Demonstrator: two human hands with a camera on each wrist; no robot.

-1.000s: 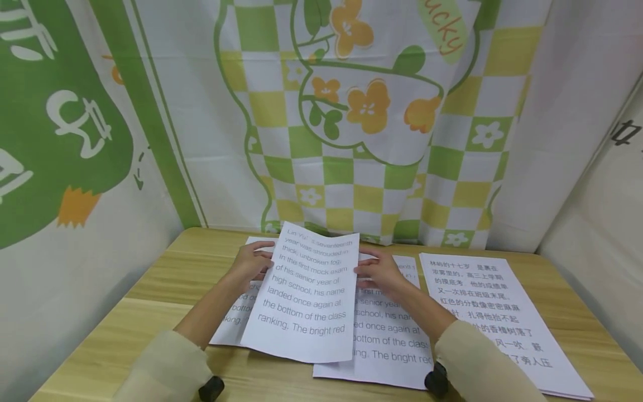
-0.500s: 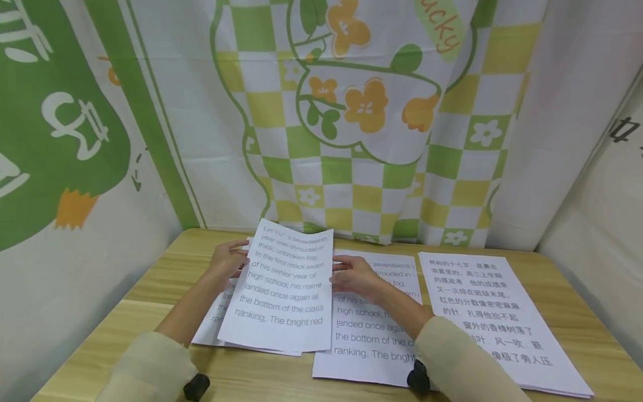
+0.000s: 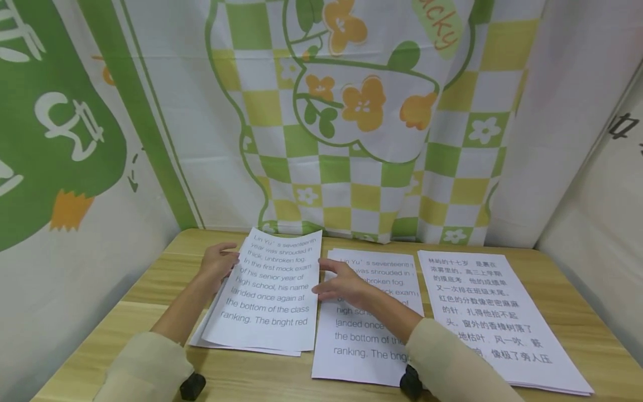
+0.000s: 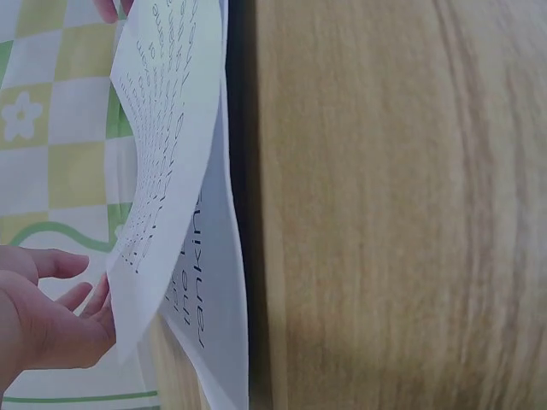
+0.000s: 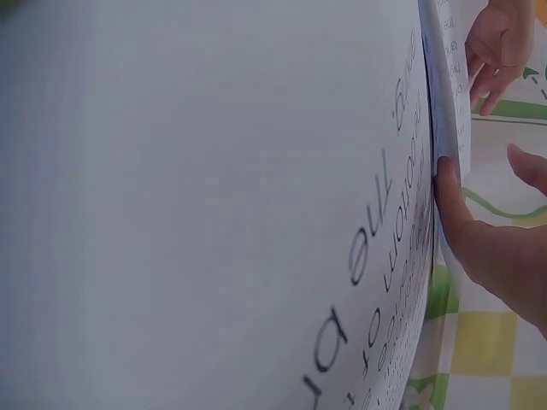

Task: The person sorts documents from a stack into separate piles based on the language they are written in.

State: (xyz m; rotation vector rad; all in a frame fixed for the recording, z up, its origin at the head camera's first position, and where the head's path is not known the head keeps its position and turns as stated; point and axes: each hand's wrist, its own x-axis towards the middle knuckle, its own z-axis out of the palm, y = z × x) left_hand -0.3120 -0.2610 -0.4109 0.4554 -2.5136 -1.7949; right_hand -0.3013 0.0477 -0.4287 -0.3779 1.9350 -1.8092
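A white sheet of printed English text [image 3: 271,296] lies over another sheet on the left of the table, its lower part bowed upward in the left wrist view. My left hand [image 3: 217,265] is at its left edge; in the left wrist view the fingers [image 4: 101,301] touch the paper from behind, with the thumb apart from it. On the opposite side my right hand [image 3: 346,286] reaches across with loosely extended fingers touching the right edge. Beneath that hand and forearm lies the middle pile of English pages [image 3: 364,365], partly covered.
A pile of pages with Chinese text [image 3: 482,301] lies at the right, partly under the right sleeve. The wooden table [image 3: 125,335] meets a checked, flower-printed curtain [image 3: 336,195] at the back. Each sleeve has a black piece at the cuff.
Both hands have carried the printed sheet leftward and lowered it over the left-hand sheet. More of the middle pile shows now. The right hand's fingers have spread apart at the sheet's edge.
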